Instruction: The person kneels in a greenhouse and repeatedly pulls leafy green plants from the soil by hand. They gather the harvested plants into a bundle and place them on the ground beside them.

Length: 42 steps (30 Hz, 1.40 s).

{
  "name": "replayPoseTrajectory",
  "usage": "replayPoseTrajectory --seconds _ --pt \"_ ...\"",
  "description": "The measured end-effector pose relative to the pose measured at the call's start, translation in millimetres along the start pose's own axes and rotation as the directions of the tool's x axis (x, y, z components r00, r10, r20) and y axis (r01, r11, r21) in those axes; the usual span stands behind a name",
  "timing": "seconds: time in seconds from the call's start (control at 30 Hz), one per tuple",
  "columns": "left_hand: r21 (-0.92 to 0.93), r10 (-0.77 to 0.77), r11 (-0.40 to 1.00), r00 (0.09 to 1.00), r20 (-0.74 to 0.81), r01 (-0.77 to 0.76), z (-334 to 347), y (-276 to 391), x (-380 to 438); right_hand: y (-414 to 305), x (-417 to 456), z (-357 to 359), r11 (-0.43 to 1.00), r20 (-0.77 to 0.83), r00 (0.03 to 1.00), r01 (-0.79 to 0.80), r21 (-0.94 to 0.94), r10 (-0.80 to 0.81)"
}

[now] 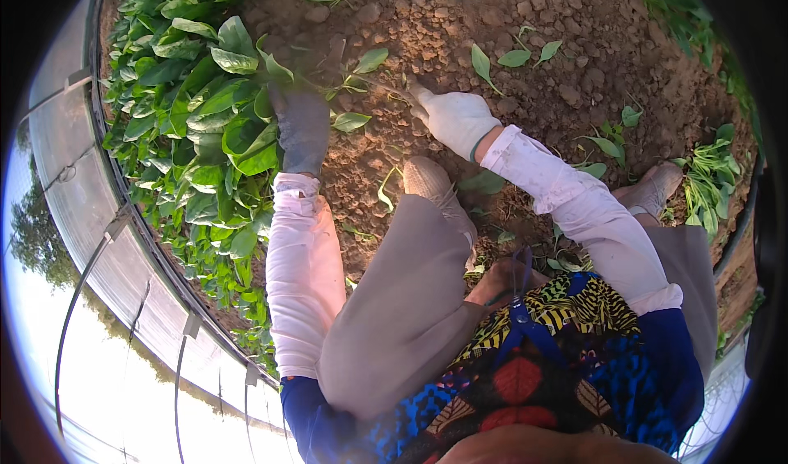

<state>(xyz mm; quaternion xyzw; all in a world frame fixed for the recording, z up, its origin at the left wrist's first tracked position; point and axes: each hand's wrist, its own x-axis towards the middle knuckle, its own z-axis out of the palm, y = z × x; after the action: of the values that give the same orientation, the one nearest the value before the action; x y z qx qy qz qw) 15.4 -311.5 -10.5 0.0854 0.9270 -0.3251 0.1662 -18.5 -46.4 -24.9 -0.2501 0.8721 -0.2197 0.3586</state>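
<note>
My left hand [301, 125], in a soiled dark grey glove, is at the edge of a dense row of leafy green plants [209, 107] that look like spinach. Its fingers are blurred and partly hidden, so a hold on the leaves cannot be made out. My right hand [458, 122] wears a white glove and grips a thin, narrow tool [385, 87] that points left, low over the soil. Between the hands, a small loose plant [348, 85] lies near the tool's tip. A single leaf [351, 121] rests just below it.
Crumbly brown soil [425, 20] spreads ahead, with scattered leaves [483, 67]. A pile of cut greens [708, 174] lies at right beside my shoe [659, 190]. My other shoe [431, 180] stands between my arms. A translucent plastic-sheet wall [80, 137] with poles runs along the left.
</note>
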Motion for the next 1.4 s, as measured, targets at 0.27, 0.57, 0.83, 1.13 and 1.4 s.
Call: replayPoseTrajectory --seconds 0.27,0.57,0.83,1.13,1.4 --pt "-0.033 0.034 0.999 0.994 -0.106 -0.037 4.9 1.6 -1.5 3.6 -2.0 51.8 0.999 -0.169 0.985 -0.007 0.041 0.013" --pt "0.007 0.000 1.000 0.987 -0.158 0.001 3.5 -6.5 -9.4 11.2 -24.1 40.2 0.982 -0.060 0.998 -0.021 0.189 0.033" --pt "0.216 0.144 0.973 0.935 -0.323 -0.075 0.2 -19.6 0.0 -6.2 38.8 4.3 0.986 -0.222 0.975 0.016 0.169 0.022" --pt "0.000 0.027 1.000 0.988 -0.152 -0.027 24.5 -63.6 27.7 -36.3 75.5 42.8 0.990 -0.148 0.986 0.093 0.104 -0.077" --pt "-0.155 0.046 0.986 0.998 -0.043 -0.052 18.1 -50.6 17.0 -62.0 64.1 27.7 0.985 -0.084 0.996 0.005 0.174 0.010"
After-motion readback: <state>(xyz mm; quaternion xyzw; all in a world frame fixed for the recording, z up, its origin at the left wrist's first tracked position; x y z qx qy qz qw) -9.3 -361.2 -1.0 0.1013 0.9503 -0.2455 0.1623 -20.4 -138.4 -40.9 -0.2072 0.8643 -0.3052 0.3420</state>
